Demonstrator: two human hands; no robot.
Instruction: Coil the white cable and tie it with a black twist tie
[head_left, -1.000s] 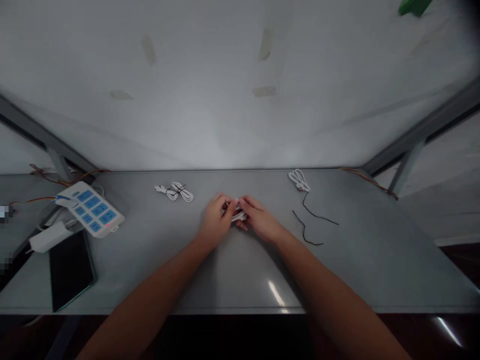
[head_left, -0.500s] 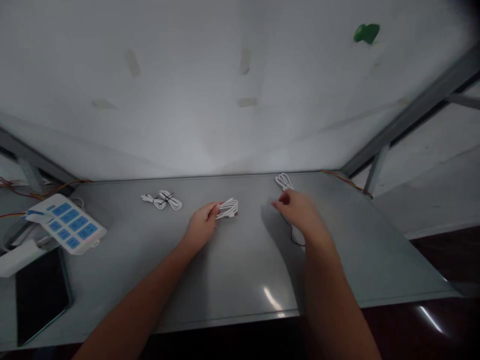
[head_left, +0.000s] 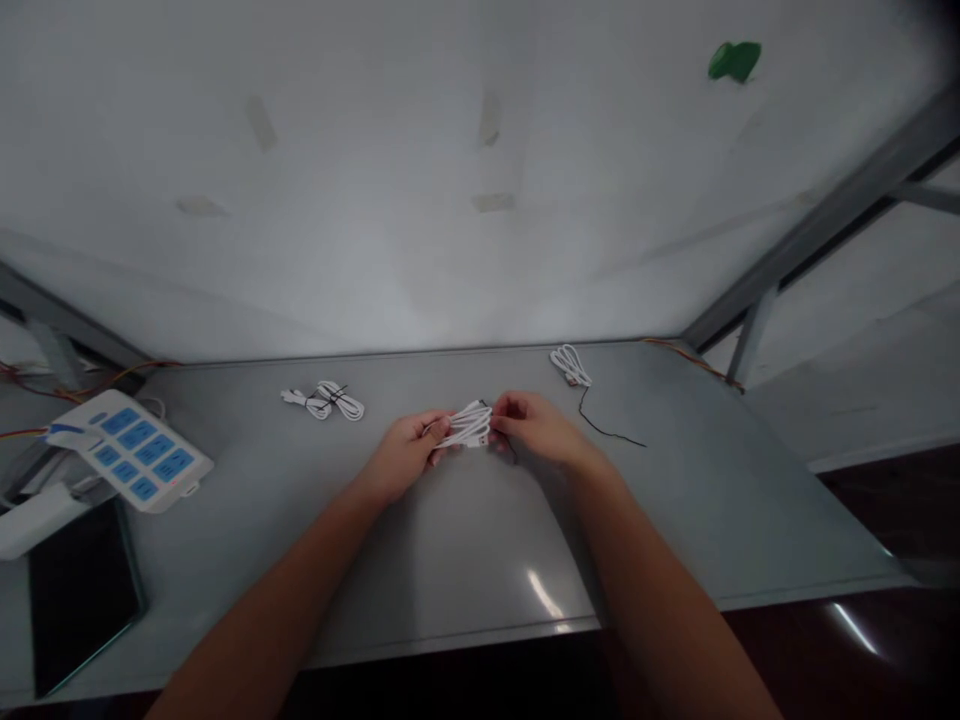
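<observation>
Item: coiled white cable (head_left: 466,428), pinched at either end by left hand (head_left: 405,458) and right hand (head_left: 534,430), just above the grey tabletop (head_left: 465,540); black twist tie (head_left: 609,432) lies near (second tie seemingly under the right fingers); risk: loosened grip lets loops spring apart; no legible writing, power strip (head_left: 133,462) included.

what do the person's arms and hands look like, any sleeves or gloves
Both forearms are bare up to the bottom edge of the picture, with no sleeve in view. The left hand and the right hand wear no gloves. No watch, ring or band shows, though the dim light would hide small details.
</observation>
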